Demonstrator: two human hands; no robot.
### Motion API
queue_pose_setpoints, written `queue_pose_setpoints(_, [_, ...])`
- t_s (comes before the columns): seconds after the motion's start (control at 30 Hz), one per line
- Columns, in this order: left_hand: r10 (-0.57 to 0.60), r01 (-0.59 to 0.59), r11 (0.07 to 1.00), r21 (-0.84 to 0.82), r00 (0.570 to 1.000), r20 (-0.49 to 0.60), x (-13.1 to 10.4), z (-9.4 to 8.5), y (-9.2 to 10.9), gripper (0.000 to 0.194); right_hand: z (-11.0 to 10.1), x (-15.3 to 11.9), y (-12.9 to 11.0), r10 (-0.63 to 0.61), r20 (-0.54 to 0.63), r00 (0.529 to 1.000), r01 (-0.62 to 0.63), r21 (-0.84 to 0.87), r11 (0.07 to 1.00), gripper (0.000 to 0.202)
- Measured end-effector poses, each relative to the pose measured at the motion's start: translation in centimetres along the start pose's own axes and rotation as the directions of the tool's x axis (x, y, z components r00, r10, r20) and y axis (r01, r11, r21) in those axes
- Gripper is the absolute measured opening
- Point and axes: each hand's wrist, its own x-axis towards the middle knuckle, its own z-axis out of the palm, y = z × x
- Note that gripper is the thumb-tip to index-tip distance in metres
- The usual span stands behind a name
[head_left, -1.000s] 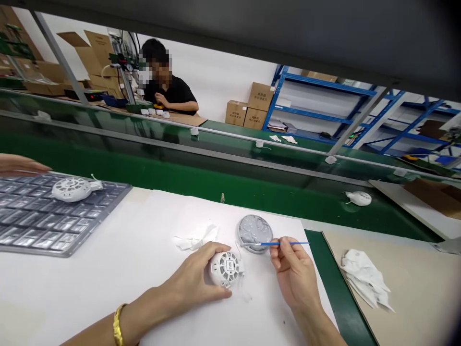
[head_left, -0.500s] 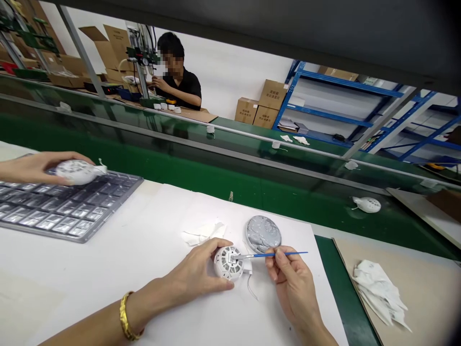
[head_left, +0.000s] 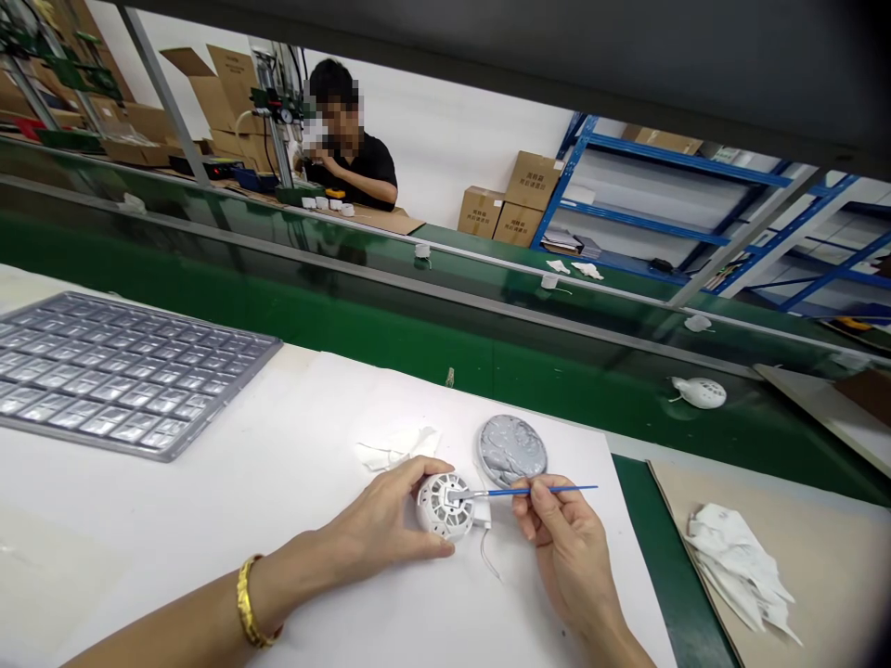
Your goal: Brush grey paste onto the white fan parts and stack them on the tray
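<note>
Fingers of the left hand [head_left: 380, 524] curl partly open around the round white part [head_left: 446, 507], holding its sides above the white sheet [head_left: 334, 594]; the right hand [head_left: 567, 533] pinches a thin blue brush [head_left: 539, 490] nearly shut, and the brush tip touches the middle of the white part, while the round dish of gray paste [head_left: 513, 450] sits just behind the brush
</note>
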Motion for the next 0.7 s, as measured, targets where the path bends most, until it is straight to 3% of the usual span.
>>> queue_pose_setpoints(0.4, [-0.046, 0.047, 0.999, -0.019, 0.999, 0.028, 0.1, -0.1, 0.3, 0.055, -0.7, 0.3, -0.5, -0.046, 0.032, 0.998, 0.049, -0.080, 0.996, 0.022])
queue_pose_setpoints(0.5, [-0.049, 0.049, 0.999, 0.001, 0.999, -0.009, 0.2, 0.0, 0.1, 0.057, -0.8, 0.1, -0.8, -0.055, 0.028, 0.998, 0.057, -0.071, 0.996, 0.021])
queue_pose_setpoints(0.7, [-0.005, 0.007, 0.999, -0.037, 0.999, 0.035, 0.0, -0.1, -0.3, 0.059, -1.2, 0.1, -1.2, 0.002, 0.043, 0.999, -0.003, 0.025, 1.000, 0.018])
